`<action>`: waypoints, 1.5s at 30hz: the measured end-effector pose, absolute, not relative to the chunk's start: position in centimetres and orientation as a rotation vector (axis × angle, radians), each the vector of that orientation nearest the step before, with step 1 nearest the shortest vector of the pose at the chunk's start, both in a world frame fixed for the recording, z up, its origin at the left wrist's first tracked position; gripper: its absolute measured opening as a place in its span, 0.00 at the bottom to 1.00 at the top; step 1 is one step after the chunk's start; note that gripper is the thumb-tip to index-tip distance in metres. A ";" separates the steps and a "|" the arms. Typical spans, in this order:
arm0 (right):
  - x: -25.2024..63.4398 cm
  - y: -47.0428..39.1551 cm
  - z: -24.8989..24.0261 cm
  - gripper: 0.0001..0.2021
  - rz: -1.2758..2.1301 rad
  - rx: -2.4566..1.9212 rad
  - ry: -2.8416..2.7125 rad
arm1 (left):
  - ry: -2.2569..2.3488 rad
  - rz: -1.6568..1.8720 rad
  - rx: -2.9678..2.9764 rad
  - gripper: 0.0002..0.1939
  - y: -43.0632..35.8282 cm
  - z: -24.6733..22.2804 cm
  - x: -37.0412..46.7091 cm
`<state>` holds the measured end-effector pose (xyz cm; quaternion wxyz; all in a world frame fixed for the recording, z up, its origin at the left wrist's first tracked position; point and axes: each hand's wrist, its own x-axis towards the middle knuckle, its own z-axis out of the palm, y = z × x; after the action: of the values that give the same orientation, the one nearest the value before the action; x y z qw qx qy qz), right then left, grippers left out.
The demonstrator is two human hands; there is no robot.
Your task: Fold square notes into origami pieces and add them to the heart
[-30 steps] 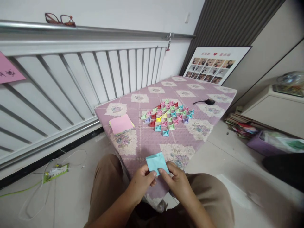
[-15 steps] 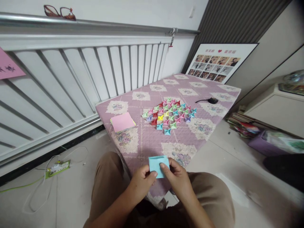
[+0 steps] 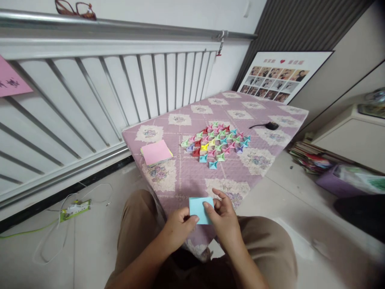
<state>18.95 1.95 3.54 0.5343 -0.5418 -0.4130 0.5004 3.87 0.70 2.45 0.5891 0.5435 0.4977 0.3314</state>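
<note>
My left hand (image 3: 179, 227) and my right hand (image 3: 223, 218) both pinch a small light blue folded paper (image 3: 199, 208) above the near corner of a purple quilted table (image 3: 186, 178). The left thumb presses its lower left edge, the right thumb its lower right. Farther back on the table lies a cluster of several small folded paper pieces in many colours (image 3: 217, 144). A stack of square paper with a pink sheet on top (image 3: 156, 152) lies at the table's left side.
A small black object with a cord (image 3: 271, 126) lies at the table's far right. A white slatted railing (image 3: 99, 92) runs along the left, glasses (image 3: 75, 9) on top. A photo board (image 3: 278, 76) leans behind. Books (image 3: 306, 158) and cables (image 3: 72, 208) lie on the floor.
The blue paper looks shorter and flatter than a second ago, folded down between my fingers. The view has shifted slightly, with my hands staying at the near table corner.
</note>
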 end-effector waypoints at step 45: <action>20.4 5.2 -2.9 0.18 0.503 -1.612 -1.886 | 1.129 0.438 2.423 0.15 2.7 -0.8 2.4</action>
<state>20.37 5.21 -2.86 0.3002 -0.6073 -0.7107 0.1895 2.41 2.68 -0.83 0.2147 0.8736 0.4072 0.1579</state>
